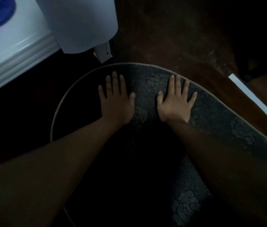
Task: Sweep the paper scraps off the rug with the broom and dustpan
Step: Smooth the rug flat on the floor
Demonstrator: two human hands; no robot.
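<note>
At frame centre, left hand [115, 102] and right hand [175, 102] press flat, fingers straight, on the rug [211, 112]; probably limp and light, best lifted by its bound edge.

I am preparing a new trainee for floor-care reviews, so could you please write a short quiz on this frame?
1. True or false: both hands lie flat on the rug with straight fingers.
2. Which hand is nearer the white appliance? A) left hand B) right hand C) neither, both touch it
3. Fill in: no broom, dustpan or paper ______ can be seen in this frame.

Key
1. True: the palms are down and nothing is held.
2. A: the appliance stands at upper left, beyond the rug's edge.
3. scraps: the dark, patterned rug shows none, though much of it lies in shadow.
</note>
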